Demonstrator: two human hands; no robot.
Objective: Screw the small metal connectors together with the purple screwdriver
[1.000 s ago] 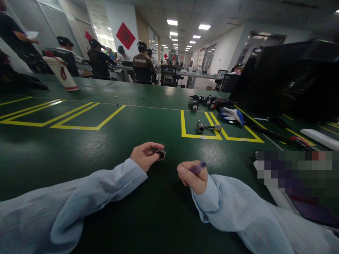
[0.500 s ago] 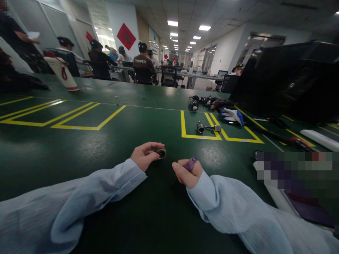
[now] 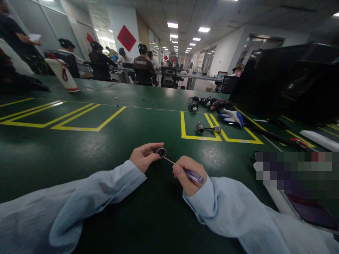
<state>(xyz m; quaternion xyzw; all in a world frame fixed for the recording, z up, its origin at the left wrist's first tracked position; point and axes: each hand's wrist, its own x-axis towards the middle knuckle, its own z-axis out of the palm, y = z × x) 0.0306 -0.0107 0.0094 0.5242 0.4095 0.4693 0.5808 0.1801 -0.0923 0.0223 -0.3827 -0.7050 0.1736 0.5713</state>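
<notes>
My left hand [image 3: 144, 156] pinches a small round metal part [image 3: 161, 152] between thumb and fingers, its hollow end turned towards me. My right hand [image 3: 189, 173] is closed round the purple see-through handle of a screwdriver [image 3: 195, 176]. The thin shaft points up and left, and its tip is at the lower rim of the metal part; whether it touches, I cannot tell. Beyond my hands, two metal parts with stems [image 3: 201, 128] lie on the green table [image 3: 119, 211] across yellow tape lines.
A blue and white glove [image 3: 232, 117] and a heap of dark metal parts with cords [image 3: 201, 102] lie behind the taped boxes. A white cup [image 3: 62, 74] stands far left. At right are a large black screen [image 3: 286, 81] and a tablet-like device [image 3: 315, 211]. People sit at desks beyond.
My right hand has swung the screwdriver round: its shaft pointed down and left, and now its tip is up at the metal part. My left hand has barely moved.
</notes>
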